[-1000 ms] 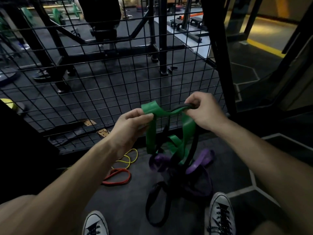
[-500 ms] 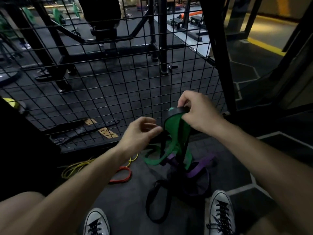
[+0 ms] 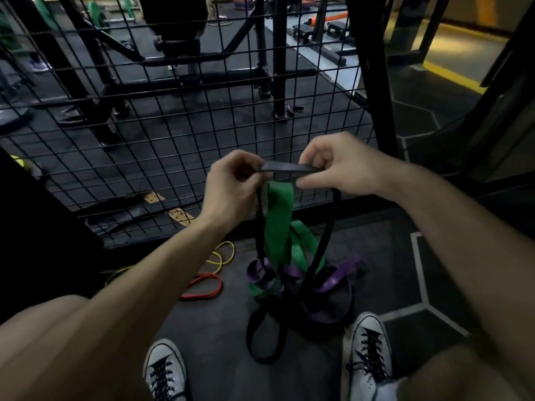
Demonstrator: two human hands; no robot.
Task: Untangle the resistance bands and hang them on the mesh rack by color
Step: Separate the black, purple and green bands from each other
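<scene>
Both hands hold up the top of a black band [image 3: 286, 168] in front of the mesh rack [image 3: 162, 117]. My left hand [image 3: 231, 186] pinches its left end and my right hand [image 3: 338, 169] pinches its right end. The black band's two strands drop down to a tangle on the floor. A green band [image 3: 278, 224] hangs over the black one between my hands and runs into the same tangle. A purple band [image 3: 333, 280] is knotted in the pile at floor level.
A red band [image 3: 205, 287] and a yellow band [image 3: 223, 256] lie on the floor left of the tangle. My two white sneakers [image 3: 367, 351] flank the pile. A black post [image 3: 373, 82] stands at the rack's right edge. Gym equipment stands beyond the mesh.
My left hand let go of the green band and moved up to take the black band beside my right hand. The black loop is now spread wide between both hands.
</scene>
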